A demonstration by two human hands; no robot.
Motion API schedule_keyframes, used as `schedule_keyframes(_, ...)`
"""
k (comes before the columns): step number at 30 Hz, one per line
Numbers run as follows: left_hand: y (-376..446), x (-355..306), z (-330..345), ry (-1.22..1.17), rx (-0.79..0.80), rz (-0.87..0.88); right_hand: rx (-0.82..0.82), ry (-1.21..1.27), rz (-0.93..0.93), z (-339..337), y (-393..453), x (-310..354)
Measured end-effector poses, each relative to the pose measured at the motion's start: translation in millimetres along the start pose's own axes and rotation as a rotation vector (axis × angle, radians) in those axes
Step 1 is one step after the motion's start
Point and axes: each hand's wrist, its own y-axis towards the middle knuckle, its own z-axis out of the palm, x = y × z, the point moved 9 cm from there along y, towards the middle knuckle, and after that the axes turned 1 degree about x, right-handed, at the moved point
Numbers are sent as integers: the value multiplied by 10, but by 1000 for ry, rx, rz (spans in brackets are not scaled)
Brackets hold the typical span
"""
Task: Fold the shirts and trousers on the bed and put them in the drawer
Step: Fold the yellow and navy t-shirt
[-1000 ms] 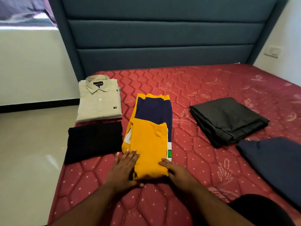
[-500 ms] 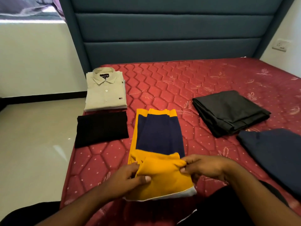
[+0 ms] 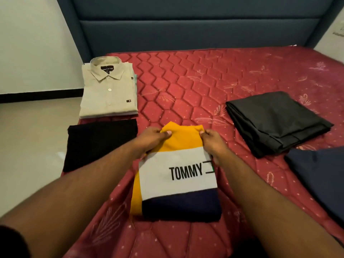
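A folded yellow, white and navy shirt (image 3: 178, 175) with the word TOMMY lies on the red mattress (image 3: 195, 86) in front of me. My left hand (image 3: 151, 139) pinches its far left corner and my right hand (image 3: 212, 144) pinches its far right corner. A folded beige collared shirt (image 3: 108, 94) sits at the far left, on top of other folded pieces. A folded black garment (image 3: 100, 144) lies just in front of it. Folded dark grey trousers (image 3: 275, 121) rest to the right. A navy garment (image 3: 322, 177) lies at the right edge.
A blue padded headboard (image 3: 186, 30) stands behind the mattress. Pale floor (image 3: 31, 146) runs along the bed's left side below a white wall (image 3: 31, 43). No drawer is in view.
The shirt's near half has been lifted and folded away from me over its far half, so the white TOMMY panel now faces up. Both hands moved forward with the fabric's edge.
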Motion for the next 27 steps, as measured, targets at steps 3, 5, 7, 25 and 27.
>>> schedule_keyframes(3, 392, 29, -53, 142, -81, 82, -87, -66, 31, 14, 413, -153)
schedule_keyframes(5, 443, -20, -75, 326, -185, 160, -127, -225, 56, 15, 504, -232)
schedule_keyframes(7, 325, -151, -66, 559, -307, 277, -194, -614, -43, -11, 370, -119)
schedule_keyframes(25, -569, 313, 916, 1279, 118, 399, 1, -1146, -236, 343, -752, -580)
schedule_keyframes(27, -584, 321, 949, 1292, 126, 356, 34, -1213, -142, 323, -784, -702)
